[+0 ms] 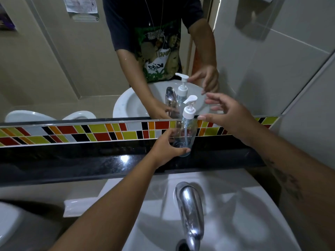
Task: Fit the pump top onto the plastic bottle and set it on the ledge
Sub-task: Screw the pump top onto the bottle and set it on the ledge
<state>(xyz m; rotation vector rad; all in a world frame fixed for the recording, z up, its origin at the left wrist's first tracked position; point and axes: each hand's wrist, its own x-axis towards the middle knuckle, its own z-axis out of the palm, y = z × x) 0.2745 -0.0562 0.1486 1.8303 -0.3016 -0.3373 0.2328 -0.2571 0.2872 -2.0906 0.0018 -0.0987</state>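
We had the clear plastic bottle (184, 136) standing on the black polished ledge (90, 160) behind the white basin (235, 205), just in front of the strip of coloured mosaic tiles (90, 132) under the mirror (72, 69). The white pump top (189, 107) already sat on the neck, its nozzle pointing up and to the right, with the dip tube running down inside the bottle. We could not tell whether the collar was screwed fully home.

Our left hand (166, 151) kept a grip on the lower body of the bottle, thumb across the front near the base and fingers round the far side. Our right hand (230, 120) was released, fingers spread and empty, just beside the pump top without touching it.

We judged this to be the closing part of the task, seating the bottle and letting go. To do it well, we thought the base should rest flat on the ledge and well back from its front edge, since the bottle looked empty, light and top-heavy with the pump on. We would ease the left grip off slowly, with the right hand near the top to catch any wobble. A fall forward would drop it into the basin by the chrome tap (190, 211).
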